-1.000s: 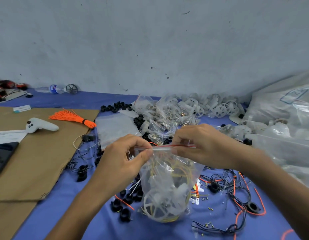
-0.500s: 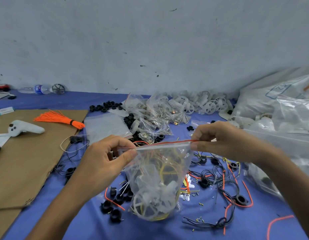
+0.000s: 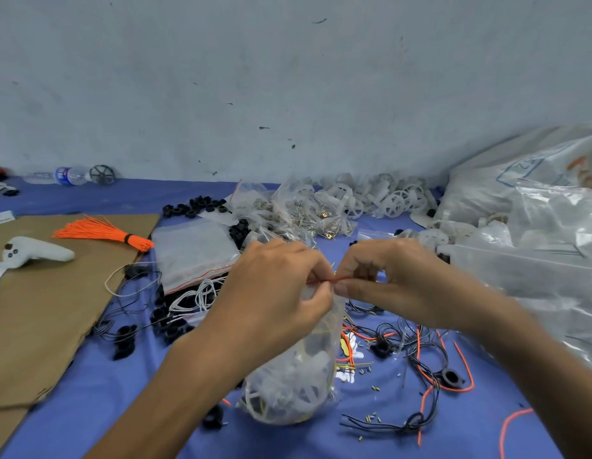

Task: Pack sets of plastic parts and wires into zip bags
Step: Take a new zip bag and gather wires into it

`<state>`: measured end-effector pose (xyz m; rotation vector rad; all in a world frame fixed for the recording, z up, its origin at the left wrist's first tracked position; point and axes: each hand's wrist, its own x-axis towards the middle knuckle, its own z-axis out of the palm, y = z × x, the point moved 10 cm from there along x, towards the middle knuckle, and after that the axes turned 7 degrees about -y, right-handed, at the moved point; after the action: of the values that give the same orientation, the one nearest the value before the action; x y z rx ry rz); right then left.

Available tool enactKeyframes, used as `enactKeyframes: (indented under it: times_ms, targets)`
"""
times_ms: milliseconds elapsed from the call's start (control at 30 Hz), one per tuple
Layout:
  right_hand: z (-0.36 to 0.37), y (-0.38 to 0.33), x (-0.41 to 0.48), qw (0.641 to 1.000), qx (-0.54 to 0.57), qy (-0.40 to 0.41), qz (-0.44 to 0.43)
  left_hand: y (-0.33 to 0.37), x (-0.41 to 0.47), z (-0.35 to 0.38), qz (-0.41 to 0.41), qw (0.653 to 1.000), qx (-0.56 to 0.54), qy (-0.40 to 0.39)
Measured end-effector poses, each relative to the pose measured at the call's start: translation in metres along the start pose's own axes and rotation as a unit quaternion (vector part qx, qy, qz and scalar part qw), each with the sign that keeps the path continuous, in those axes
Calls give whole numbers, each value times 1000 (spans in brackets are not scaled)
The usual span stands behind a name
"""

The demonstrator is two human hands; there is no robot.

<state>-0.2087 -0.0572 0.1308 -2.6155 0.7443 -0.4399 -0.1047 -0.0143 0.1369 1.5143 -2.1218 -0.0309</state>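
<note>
A clear zip bag (image 3: 294, 385) filled with white plastic parts and yellow wire hangs over the blue table (image 3: 99, 385). My left hand (image 3: 274, 293) and my right hand (image 3: 394, 279) both pinch its red zip strip at the top, fingertips almost touching. Loose black and orange wires (image 3: 420, 352) lie to the right of the bag. Black plastic rings (image 3: 125, 342) lie to its left. A stack of empty zip bags (image 3: 192, 250) lies behind my left hand.
Brown cardboard (image 3: 39, 309) covers the left, with an orange wire bundle (image 3: 102, 233) and a white controller (image 3: 33, 253) on it. White plastic wheels (image 3: 381, 197) and filled small bags (image 3: 288, 210) pile up at the back. Large plastic sacks (image 3: 536, 226) fill the right.
My hands have come together along the zip strip, from holding it stretched wide to pinching it at the middle. The bag top is now bunched narrow.
</note>
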Motion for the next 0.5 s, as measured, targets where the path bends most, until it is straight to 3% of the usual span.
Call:
enactKeyframes:
  times_ms: [500]
  targets:
    - [0, -1, -4, 1000, 6, 2, -26, -27, -16, -2, -39, 999, 5, -34]
